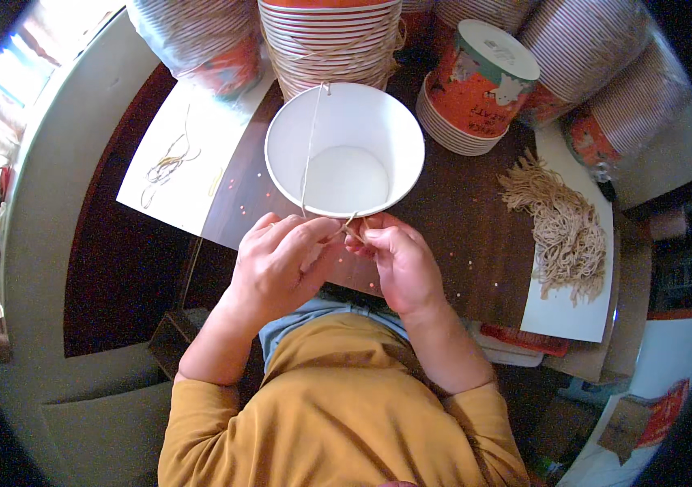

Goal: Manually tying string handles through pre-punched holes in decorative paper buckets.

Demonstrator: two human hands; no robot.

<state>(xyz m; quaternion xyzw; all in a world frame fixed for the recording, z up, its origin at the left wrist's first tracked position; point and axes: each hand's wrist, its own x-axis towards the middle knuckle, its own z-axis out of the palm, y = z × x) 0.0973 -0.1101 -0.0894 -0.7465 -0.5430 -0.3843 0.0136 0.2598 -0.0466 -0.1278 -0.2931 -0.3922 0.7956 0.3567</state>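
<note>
far left: few loose cords (169,169) lay on white sheet (224,122). your left hand (275,258) had fingertips together on string (310,146). behind, bucket stack (331,32) carried draped cords (399,39) and appeared done. centre: white-lined bucket (391,146) sat just beyond your hands, mouth toward you; string appeared fixed at far rim, near-rim join appeared unfinished. your right hand (401,256) pinched cord end (352,219) at near rim. right: nested buckets (459,130) showed no cord; tan cord bundle (569,231) appeared to be unused supply.

The person, hands (401,268) bare, wears a mustard elbow-sleeved top (346,406) and light-blue bottoms (289,318).
</note>
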